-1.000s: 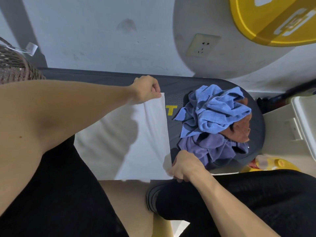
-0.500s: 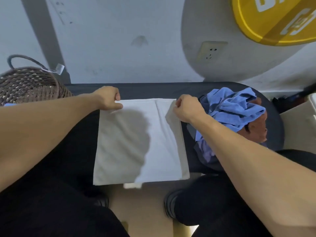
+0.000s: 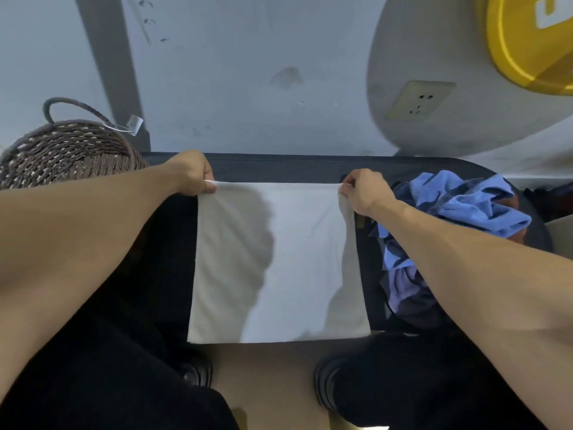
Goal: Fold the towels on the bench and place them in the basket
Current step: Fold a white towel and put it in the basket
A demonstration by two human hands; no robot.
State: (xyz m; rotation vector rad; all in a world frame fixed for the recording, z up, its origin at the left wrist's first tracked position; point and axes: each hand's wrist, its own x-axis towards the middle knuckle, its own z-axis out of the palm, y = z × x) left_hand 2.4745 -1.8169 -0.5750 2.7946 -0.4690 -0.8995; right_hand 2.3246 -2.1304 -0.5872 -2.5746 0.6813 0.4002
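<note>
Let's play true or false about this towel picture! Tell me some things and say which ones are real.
1. Both hands pinch the far corners of the white towel. True: the left hand has one corner, the right hand the other.
2. The woven basket sits on the person's right. False: it is on the left, at the end of the bench.
3. A pile of blue towels lies to the right of the white towel. True.
4. The white towel is already in the basket. False: it is spread over the bench.
5. The blue towels are neatly folded. False: they are crumpled in a heap.
</note>
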